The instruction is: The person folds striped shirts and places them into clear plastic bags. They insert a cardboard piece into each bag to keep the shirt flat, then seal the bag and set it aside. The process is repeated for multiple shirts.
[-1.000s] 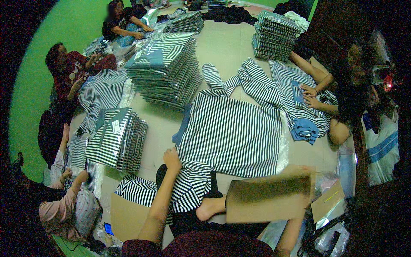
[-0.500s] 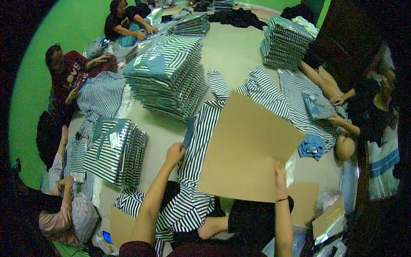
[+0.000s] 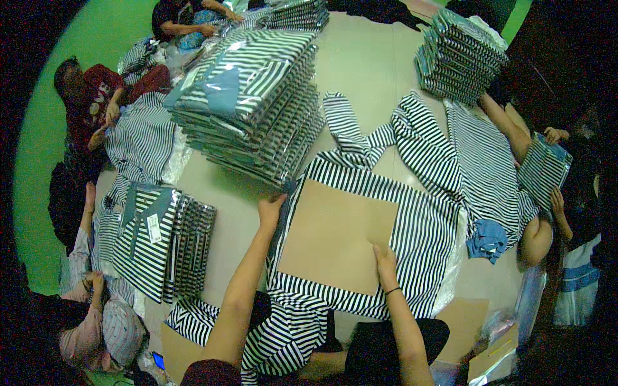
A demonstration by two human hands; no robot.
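A black-and-white striped shirt (image 3: 421, 244) lies spread on the floor before me. On it rests a plain brown cardboard sheet (image 3: 338, 238), leaving striped cloth showing around it. My right hand (image 3: 385, 267) grips the sheet's right edge, thumb on top and the other fingers mostly hidden. At the shirt's left side, my left hand (image 3: 271, 209) pinches its dark blue border (image 3: 288, 188), close to the base of a tall stack of bagged striped shirts (image 3: 251, 122). The shirt's sleeves (image 3: 347, 122) stretch away from me.
A shorter stack of bagged shirts (image 3: 154, 238) stands left, another stack (image 3: 457, 61) far right. Bunched striped cloth (image 3: 290, 328) lies by my legs. A co-worker at right holds a bagged shirt (image 3: 544, 167); others sit along the left. More cardboard (image 3: 463, 321) lies near right.
The cardboard sheet, raised and tilted before, now lies down on the shirt. My right hand has moved left with it. My left hand has gone slightly farther away along the shirt's border.
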